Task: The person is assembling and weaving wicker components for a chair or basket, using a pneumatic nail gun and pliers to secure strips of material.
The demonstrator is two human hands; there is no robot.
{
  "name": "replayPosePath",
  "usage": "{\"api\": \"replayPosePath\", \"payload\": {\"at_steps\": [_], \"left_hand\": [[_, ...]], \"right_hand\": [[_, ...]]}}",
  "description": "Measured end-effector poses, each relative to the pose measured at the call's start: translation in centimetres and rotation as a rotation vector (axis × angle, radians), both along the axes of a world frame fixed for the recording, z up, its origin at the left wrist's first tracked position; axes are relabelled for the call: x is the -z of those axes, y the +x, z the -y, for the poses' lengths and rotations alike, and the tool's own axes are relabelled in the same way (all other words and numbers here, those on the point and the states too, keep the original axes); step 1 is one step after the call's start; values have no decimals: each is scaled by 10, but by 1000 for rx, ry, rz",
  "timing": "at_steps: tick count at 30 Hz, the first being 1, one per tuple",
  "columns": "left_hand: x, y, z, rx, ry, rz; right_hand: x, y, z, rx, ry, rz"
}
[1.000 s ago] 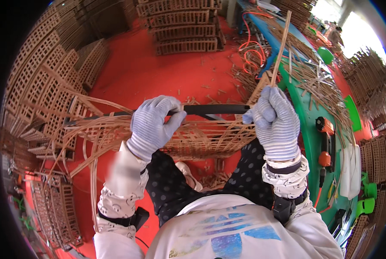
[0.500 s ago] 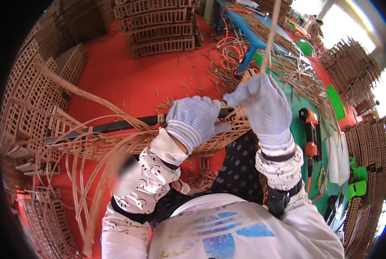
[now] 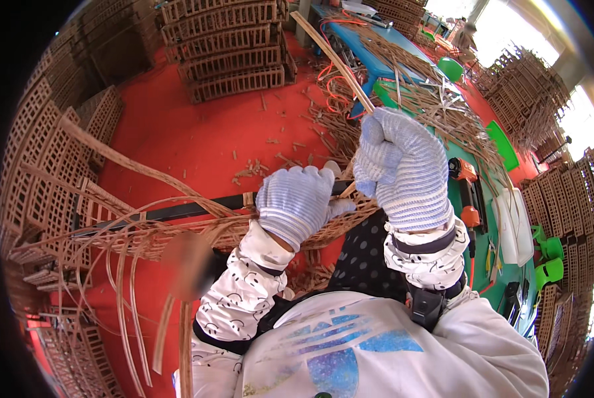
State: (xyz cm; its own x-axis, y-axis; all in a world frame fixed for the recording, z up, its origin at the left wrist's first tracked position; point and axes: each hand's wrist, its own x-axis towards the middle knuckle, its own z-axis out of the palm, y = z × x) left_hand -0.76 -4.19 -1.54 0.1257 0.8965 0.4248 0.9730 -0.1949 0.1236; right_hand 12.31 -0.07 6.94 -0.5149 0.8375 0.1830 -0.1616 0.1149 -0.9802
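Observation:
A woven basket piece [image 3: 337,227] of brown strips lies across in front of me, with a black bar [image 3: 184,211] along its upper edge. My left hand [image 3: 294,202], in a pale blue knitted glove, is closed over that edge, its fingers wrapped round the bar. In my right hand [image 3: 403,166], gloved alike, is a long flat strip [image 3: 332,58], pinched near the far end of the bar. The strip slants up and left from the fist. Long loose strips [image 3: 138,312] curve down from the left part of the weave.
On the right, a green table [image 3: 459,156] bears an orange and black power drill [image 3: 467,192] and a white container [image 3: 513,225]. Cut strips [image 3: 416,109] pile toward a blue table [image 3: 357,50]. Stacked lattice crates [image 3: 227,53] stand on the red floor [image 3: 177,126], strewn with scraps.
My right hand has turned over and closed more tightly. Its strip has swung from nearly upright to slanting up and left. My left hand keeps its grip on the bar.

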Motion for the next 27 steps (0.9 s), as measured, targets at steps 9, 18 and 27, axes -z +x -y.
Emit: {"api": "replayPosePath", "payload": {"at_steps": [9, 18, 27], "left_hand": [[10, 13, 20, 44, 194, -12], [-2, 28, 61, 71, -81, 19], [-4, 28, 55, 54, -92, -26]], "right_hand": [[15, -30, -54, -243, 237, 293], [58, -30, -53, -485, 170, 338], [23, -2, -32, -518, -509, 194]]}}
